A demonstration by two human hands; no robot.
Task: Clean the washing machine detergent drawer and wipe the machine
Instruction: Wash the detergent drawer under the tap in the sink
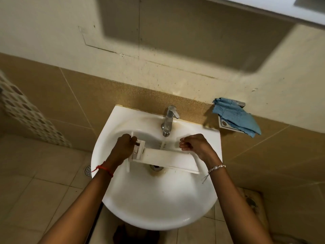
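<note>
The white detergent drawer (165, 158) lies across the bowl of a white sink (154, 205), under a thin stream of water from the chrome tap (169, 120). My left hand (125, 147) grips the drawer's left end, by its front panel. My right hand (195, 145) hovers over the drawer's right end with its fingers curled; whether it touches the drawer is unclear. A blue cloth (235, 117) hangs on a small wall shelf to the right of the sink.
The drain (155, 167) sits just below the drawer, with brown staining around it. A floor drain (87, 170) lies left of the sink. Tan wall tiles back the sink, and a white cabinet (263, 9) hangs overhead.
</note>
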